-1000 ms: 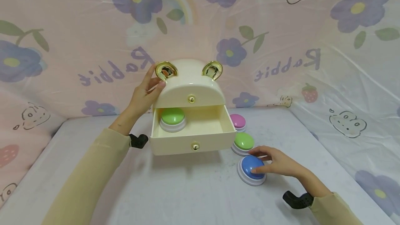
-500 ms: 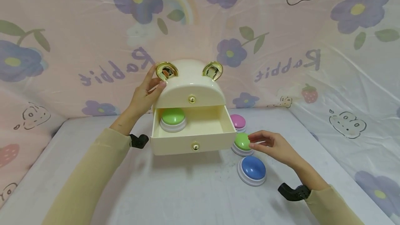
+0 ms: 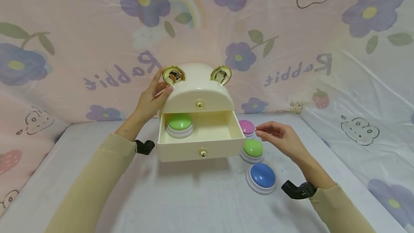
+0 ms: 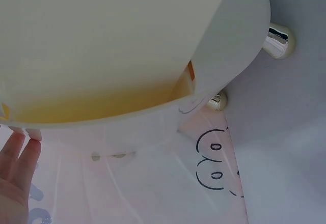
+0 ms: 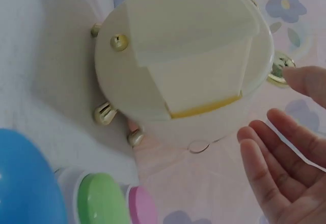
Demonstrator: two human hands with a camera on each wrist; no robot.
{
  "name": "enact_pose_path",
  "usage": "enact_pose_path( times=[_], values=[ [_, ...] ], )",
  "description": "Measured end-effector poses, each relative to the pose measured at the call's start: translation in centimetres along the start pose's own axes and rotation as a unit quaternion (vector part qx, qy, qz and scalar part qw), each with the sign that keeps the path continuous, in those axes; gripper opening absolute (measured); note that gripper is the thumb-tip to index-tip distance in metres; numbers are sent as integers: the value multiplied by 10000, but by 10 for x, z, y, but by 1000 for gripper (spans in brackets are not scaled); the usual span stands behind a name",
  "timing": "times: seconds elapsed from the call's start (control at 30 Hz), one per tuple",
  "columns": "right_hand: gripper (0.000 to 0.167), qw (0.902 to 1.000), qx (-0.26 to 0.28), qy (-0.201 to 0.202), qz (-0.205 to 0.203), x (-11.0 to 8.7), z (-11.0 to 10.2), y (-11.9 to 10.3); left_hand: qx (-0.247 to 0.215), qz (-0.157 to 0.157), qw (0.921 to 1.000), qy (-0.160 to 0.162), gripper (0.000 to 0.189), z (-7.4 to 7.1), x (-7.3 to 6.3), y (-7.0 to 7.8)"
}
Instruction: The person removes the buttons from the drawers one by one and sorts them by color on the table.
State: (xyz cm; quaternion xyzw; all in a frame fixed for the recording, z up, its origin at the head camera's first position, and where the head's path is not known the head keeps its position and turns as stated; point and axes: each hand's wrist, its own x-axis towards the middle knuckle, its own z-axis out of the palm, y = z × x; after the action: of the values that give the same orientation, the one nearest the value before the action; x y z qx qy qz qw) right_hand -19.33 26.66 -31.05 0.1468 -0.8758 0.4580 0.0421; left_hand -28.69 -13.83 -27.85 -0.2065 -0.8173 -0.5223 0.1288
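Note:
A cream two-drawer storage box (image 3: 195, 92) with gold ears stands on the table; its lower drawer (image 3: 181, 152) is pulled out. Inside the drawer, at the left, sits a green domed push button (image 3: 180, 122) on a white base. My left hand (image 3: 149, 98) rests on the box's left side near the ear, its fingers nearly straight in the left wrist view. My right hand (image 3: 283, 137) hovers beside a pink push button (image 3: 247, 127), holding nothing, with its fingers loosely bent in the right wrist view (image 5: 285, 163).
Right of the drawer, another green push button (image 3: 253, 148) and a blue push button (image 3: 262, 175) line up in front of the pink one. A white cloth covers the table (image 3: 194, 200). Behind the box hangs a flowered curtain (image 3: 200, 35).
My right hand has let go of the blue push button and moved away from me, past the green one to beside the pink one. My left hand stays on the box.

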Motion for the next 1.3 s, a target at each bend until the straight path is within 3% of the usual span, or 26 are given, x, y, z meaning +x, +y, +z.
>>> enact_pose_path(
  times=[0.27, 0.6, 0.77, 1.0, 1.3],
  values=[
    [33, 9986, 467, 247, -43, 20, 8, -26, -29, -71, 10000, 16, 67, -1, -2, -2],
    [34, 9969, 761, 118, 160, 40, 28, -56, -36, -75, 10000, 22, 66, 1, -4, -3],
    [31, 9958, 915, 10, 68, 49, 39, -67, 28, -24, 10000, 8, 67, 1, -3, -4],
    [31, 9960, 872, -185, 1, 61, 57, -78, 1, -14, 10000, 25, 68, 0, -1, -1],
    [34, 9962, 561, -629, 230, 74, 79, -93, -83, -24, 10000, 36, 68, 1, -1, 0]
  ],
)
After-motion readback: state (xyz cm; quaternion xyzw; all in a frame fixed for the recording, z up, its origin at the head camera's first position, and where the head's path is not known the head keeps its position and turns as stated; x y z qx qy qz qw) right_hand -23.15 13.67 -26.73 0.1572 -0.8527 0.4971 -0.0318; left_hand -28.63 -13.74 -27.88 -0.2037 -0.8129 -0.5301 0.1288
